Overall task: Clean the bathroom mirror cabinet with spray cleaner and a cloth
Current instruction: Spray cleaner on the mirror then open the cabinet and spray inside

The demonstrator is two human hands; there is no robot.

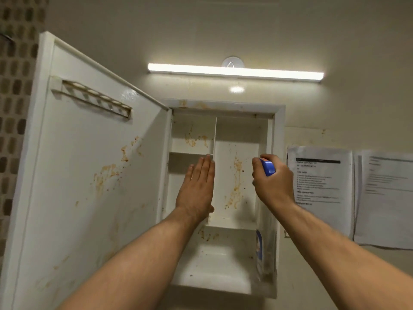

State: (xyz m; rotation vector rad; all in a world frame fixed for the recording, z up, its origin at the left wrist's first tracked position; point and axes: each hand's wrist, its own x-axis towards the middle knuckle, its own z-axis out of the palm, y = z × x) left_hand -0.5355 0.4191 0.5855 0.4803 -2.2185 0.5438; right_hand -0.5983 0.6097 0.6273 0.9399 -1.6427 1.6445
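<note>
Tiled wall (15,86): brown mosaic tiles along the far left edge.
Cabinet door (89,186): swung wide open to the left, its white inner face showing orange-brown streaks and spots.
Door rack (93,97): a narrow slotted holder fixed high on the inside of the door.
Left hand (197,189): raised in front of the left compartments with the back of the hand to the camera. The fingers (206,168) are straight, pressed together and pointing up, and they hold nothing. Whether they touch the shelf edge cannot be told.
Cabinet (278,121): white, on the wall straight ahead. An upright divider (215,139) splits it into shelves, and orange-brown drips run down the back panel and the lower shelf.
Light bar (234,71): lit, on the wall above the cabinet.
Right hand (273,182): held up before the right compartment, its fingers curled tight round the spray cleaner.
Spray cleaner (268,167): only its blue top shows above the fist, just in front of the cabinet's right side.
Paper sheets (321,189): two printed pages on the wall to the right of the cabinet, their text too blurred to read.
</note>
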